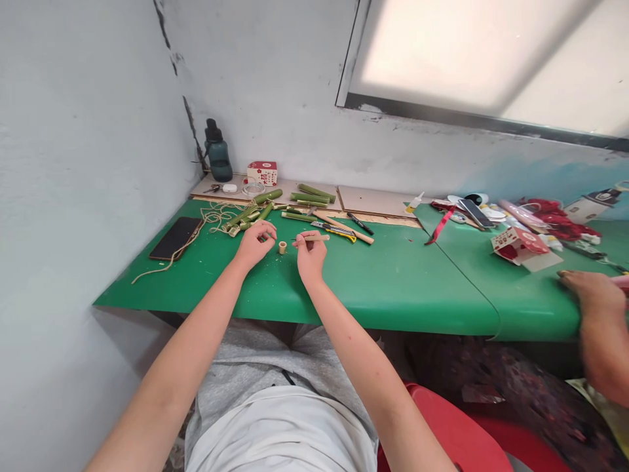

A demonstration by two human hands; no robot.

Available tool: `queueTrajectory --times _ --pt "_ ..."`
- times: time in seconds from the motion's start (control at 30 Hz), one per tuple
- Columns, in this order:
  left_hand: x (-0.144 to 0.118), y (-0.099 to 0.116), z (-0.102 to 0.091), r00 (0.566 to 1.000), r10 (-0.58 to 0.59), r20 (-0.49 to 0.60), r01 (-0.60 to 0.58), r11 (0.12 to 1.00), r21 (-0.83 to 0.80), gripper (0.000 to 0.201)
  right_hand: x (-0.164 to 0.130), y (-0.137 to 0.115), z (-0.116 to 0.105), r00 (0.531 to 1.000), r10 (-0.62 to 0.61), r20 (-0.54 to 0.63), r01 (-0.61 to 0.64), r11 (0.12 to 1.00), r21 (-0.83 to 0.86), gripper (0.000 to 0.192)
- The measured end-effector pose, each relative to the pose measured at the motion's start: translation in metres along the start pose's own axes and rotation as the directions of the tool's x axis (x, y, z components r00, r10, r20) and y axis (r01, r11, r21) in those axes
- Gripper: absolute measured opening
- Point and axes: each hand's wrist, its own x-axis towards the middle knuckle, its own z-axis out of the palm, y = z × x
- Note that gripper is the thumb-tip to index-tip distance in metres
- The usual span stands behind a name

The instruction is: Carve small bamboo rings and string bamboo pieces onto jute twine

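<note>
A small hollow bamboo piece stands upright on the green table between my hands. My left hand is just left of it, fingers loosely curled and apart, with nothing visible in them. In my right hand is a slim wooden-handled tool, gripped between thumb and fingers. Its thin tip points left toward the bamboo piece without touching it. Pale shavings are scattered around. Behind my hands lie cut green bamboo pieces, a yellow utility knife, a wooden rod and a black pen.
On the left lie a dark phone and loose twine. A bottle and red-white box stand by the wall. Further right are a glue bottle, an open box and another person's hand.
</note>
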Motion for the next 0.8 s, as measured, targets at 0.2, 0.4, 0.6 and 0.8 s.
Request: queueTrajectory --times 0.2,0.4,0.6,0.8 --pt "-0.001 0.003 0.0 1.0 -0.005 -0.003 0.005 1.0 0.001 0.004 0.0 0.0 0.0 1.0 0.015 0.006 -0.015 1.0 -0.018 0.019" --pt "-0.002 0.007 -0.001 1.0 0.002 0.009 -0.002 1.0 0.011 0.009 0.0 0.0 0.0 0.999 0.036 0.02 -0.035 0.999 -0.017 0.021" --pt "-0.002 0.008 -0.001 1.0 0.007 0.008 -0.007 0.999 0.05 0.005 0.002 0.004 0.001 0.998 0.058 0.04 -0.056 0.997 -0.045 0.021" --pt "-0.003 0.01 -0.002 1.0 0.012 0.022 -0.013 0.998 0.059 0.004 0.003 0.012 0.003 0.99 0.099 0.104 -0.092 0.994 -0.065 0.021"
